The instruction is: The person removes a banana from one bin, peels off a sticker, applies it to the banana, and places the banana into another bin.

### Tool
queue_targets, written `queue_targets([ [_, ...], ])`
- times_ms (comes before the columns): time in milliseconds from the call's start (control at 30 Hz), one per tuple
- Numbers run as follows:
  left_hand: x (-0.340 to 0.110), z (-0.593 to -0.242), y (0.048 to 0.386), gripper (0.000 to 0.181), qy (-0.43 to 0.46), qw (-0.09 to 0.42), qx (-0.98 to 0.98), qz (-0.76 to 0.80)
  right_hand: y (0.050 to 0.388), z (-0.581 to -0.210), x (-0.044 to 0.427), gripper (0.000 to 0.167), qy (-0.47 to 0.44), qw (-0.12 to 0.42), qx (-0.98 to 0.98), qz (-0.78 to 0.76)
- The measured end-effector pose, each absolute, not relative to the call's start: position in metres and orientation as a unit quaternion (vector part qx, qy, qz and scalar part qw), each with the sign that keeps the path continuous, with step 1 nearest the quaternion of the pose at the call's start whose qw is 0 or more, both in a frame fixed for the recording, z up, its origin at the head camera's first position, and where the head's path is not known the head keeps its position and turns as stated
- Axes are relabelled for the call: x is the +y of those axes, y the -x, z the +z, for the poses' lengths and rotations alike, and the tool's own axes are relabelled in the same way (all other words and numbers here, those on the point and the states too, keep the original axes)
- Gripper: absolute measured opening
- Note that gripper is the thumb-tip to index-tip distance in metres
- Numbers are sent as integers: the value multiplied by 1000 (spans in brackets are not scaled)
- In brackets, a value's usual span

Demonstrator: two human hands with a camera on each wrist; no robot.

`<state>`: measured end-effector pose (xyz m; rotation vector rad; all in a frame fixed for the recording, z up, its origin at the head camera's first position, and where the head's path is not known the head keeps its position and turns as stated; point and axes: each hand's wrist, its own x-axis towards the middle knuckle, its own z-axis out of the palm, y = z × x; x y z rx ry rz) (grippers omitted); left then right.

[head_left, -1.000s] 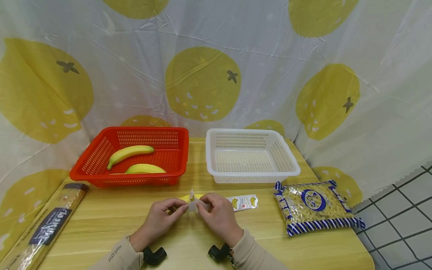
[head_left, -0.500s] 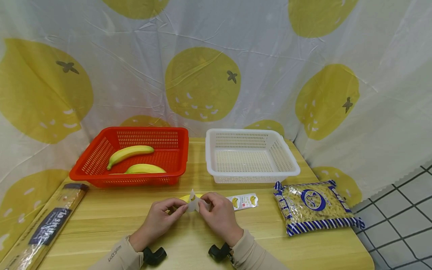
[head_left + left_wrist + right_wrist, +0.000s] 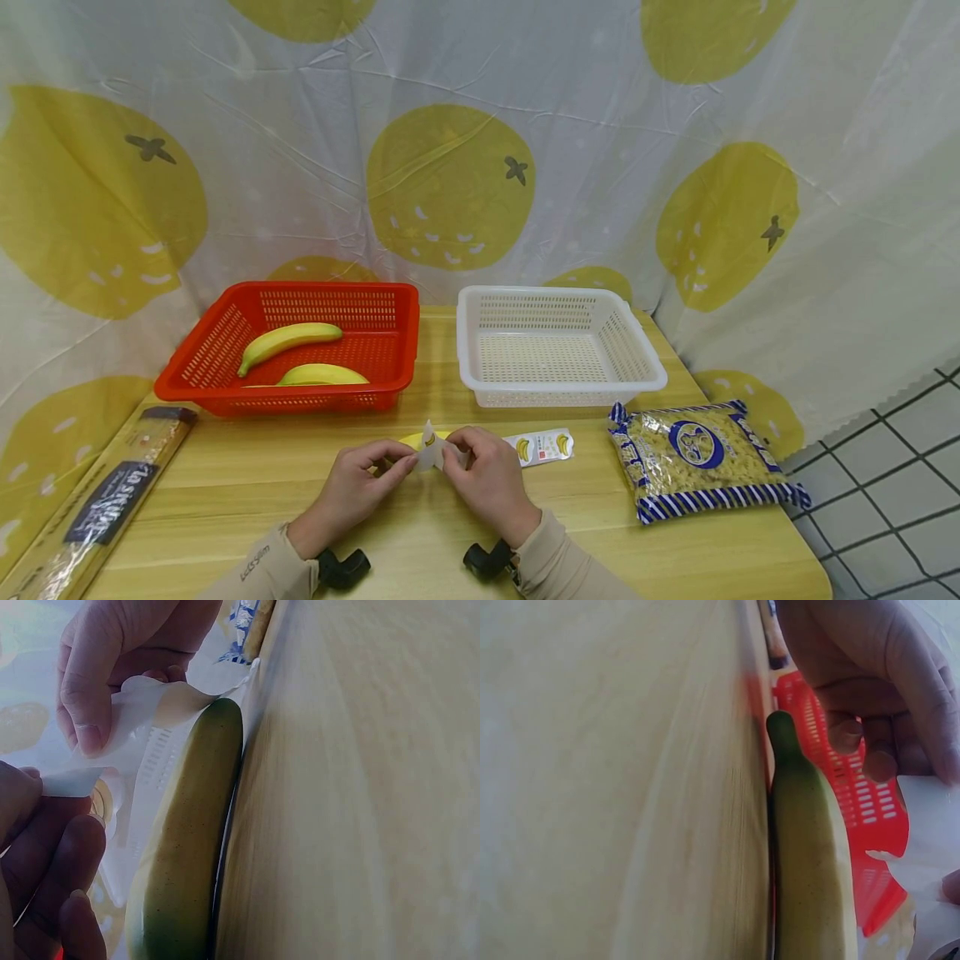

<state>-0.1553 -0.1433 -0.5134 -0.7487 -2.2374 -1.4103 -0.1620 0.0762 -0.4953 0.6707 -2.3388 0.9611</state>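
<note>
In the head view, my left hand (image 3: pixel 362 486) and right hand (image 3: pixel 487 477) meet over the middle of the table. Between them is a strip of banana stickers (image 3: pixel 430 451), its white backing turned up. Left fingertips pinch one edge of the strip (image 3: pixel 71 783), and the right thumb and fingers hold it close by. From beyond the right hand, the printed end of the strip (image 3: pixel 542 448) shows several yellow banana pictures. A yellow-green banana (image 3: pixel 191 825) lies on the table just behind both hands, mostly hidden by them in the head view.
A red basket (image 3: pixel 285 400) with bananas in it stands at the back left. Right of it is a white basket (image 3: pixel 562 387). A pasta bag (image 3: pixel 697 454) lies at the right, and a long pasta packet (image 3: pixel 116 500) at the left edge of the wooden table (image 3: pixel 420 550).
Almost nothing differs. The right fingertips and the turned-up edge of the strip have shifted very slightly; the left hand, banana and baskets stay in place.
</note>
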Motion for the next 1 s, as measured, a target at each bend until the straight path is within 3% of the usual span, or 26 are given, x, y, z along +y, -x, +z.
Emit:
queue_targets([
  [1000, -144, -512, 155, 19, 262, 197, -804, -497, 163, -498, 80, 10, -239, 258, -866, 356],
])
